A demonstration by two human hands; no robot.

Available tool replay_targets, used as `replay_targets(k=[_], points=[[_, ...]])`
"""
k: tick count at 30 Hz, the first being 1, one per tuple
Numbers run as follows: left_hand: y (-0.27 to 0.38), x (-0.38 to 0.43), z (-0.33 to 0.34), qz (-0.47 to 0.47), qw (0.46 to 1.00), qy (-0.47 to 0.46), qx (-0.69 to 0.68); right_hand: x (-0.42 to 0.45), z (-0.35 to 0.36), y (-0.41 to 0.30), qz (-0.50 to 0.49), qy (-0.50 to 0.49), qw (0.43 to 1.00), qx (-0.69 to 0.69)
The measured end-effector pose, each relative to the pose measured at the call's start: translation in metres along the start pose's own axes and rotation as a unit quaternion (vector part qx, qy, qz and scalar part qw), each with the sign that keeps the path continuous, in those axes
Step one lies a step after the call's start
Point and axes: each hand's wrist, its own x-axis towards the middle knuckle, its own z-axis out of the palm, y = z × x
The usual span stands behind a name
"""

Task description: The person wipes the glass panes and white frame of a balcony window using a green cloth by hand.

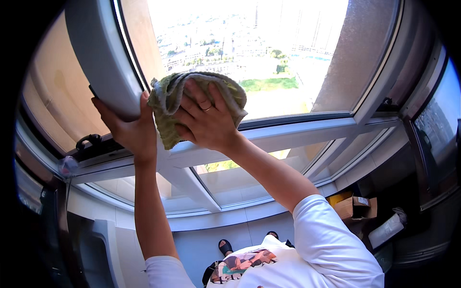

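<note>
My right hand [209, 118], with a ring on one finger, presses a folded green and grey cloth [165, 118] against the lower left corner of a large window pane [273, 93]. To its left, my left hand [131, 131] grips the lower part of a thick white window post [108, 61], thumb on one side and fingers on the other. The thumb tip is close to the cloth's left edge. Part of the cloth lies hidden under my right hand. Beneath both hands runs the white horizontal frame bar [259, 138].
A dark window handle [88, 140] sits left of my left hand. Lower panes [230, 183] lie under the bar. An open cardboard box [349, 208] and a white package [387, 230] rest at the lower right. My sandalled feet are on the tiled floor [201, 248].
</note>
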Motion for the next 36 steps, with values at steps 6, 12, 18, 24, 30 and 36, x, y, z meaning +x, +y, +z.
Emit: replay_targets(k=[6, 12, 18, 24, 30, 36], points=[[-0.006, 0.007, -0.013, 0.040, 0.998, 0.002, 0.057, -0.036, -0.056, 0.113, 0.093, 0.028, 0.983, -0.156], [-0.010, 0.002, -0.009, 0.027, 0.997, -0.009, 0.073, -0.068, -0.139, 0.278, 0.220, 0.111, 0.959, -0.143], [-0.006, -0.001, -0.008, -0.005, 0.999, -0.018, 0.038, 0.037, -0.146, 0.290, 0.158, 0.218, 0.936, -0.226], [-0.005, -0.002, -0.006, 0.001, 1.000, -0.011, -0.009, 0.110, -0.076, 0.152, 0.052, 0.153, 0.968, -0.194], [-0.013, -0.002, -0.005, -0.012, 1.000, -0.018, -0.016, 0.130, -0.031, 0.051, -0.145, 0.113, 0.983, 0.017], [-0.006, -0.007, -0.001, -0.029, 0.999, -0.015, -0.024, 0.160, -0.078, 0.151, -0.277, 0.176, 0.929, -0.173]])
